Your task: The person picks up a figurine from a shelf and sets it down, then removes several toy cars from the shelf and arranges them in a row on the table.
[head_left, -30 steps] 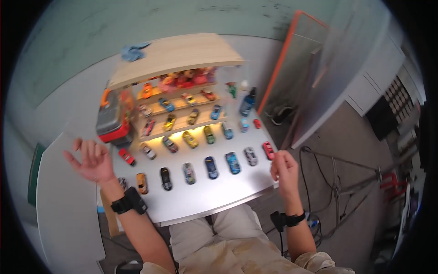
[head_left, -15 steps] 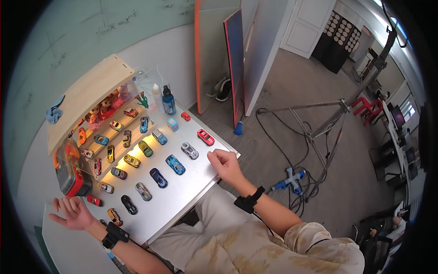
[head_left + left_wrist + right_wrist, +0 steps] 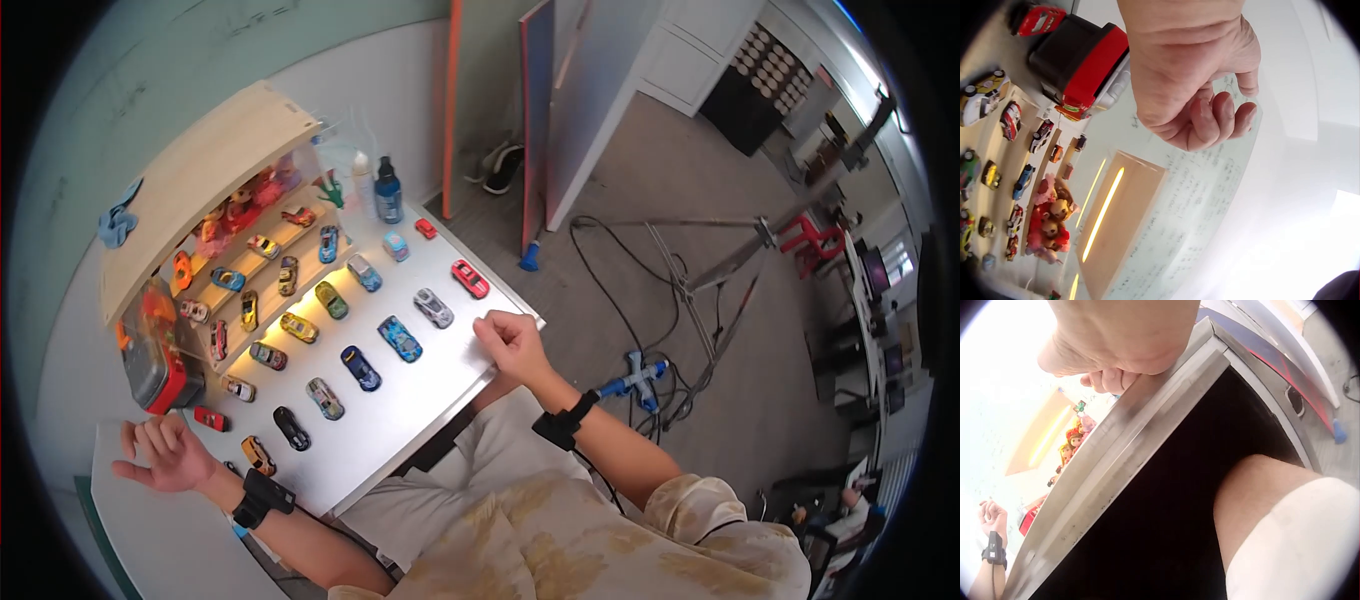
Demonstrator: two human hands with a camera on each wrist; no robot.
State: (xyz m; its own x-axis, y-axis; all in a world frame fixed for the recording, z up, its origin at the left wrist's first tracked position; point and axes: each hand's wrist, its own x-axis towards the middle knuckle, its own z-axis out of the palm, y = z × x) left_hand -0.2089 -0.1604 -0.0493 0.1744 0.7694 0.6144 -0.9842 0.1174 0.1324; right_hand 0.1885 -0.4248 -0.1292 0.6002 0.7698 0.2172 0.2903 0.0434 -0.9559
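Observation:
In the head view my left hand (image 3: 170, 452) is at the table's left side, near a small red car (image 3: 211, 419), palm up with loosely bent fingers and nothing in them. Its fingers (image 3: 1225, 115) hang relaxed in the left wrist view. My right hand (image 3: 513, 346) is at the front right edge of the silver tabletop (image 3: 440, 385), its fingers curled in and no object visible in it. A red car (image 3: 469, 279) lies beyond it. The right wrist view has this hand (image 3: 1125, 337) over the edge, partly cut off. Several toy cars, such as a dark blue one (image 3: 361, 368), stand in rows.
A lit wooden shelf (image 3: 215, 190) holds more cars and dolls. Left of it stands a grey and red case (image 3: 160, 375); on its right are a blue bottle (image 3: 388, 192) and a white one (image 3: 361, 178). A metal stand (image 3: 700, 275) and cables are on the floor.
The head view has swung to the right since a second ago, bringing in more of the floor and stand. My left fingers are more bent; my right hand remains curled by the table edge.

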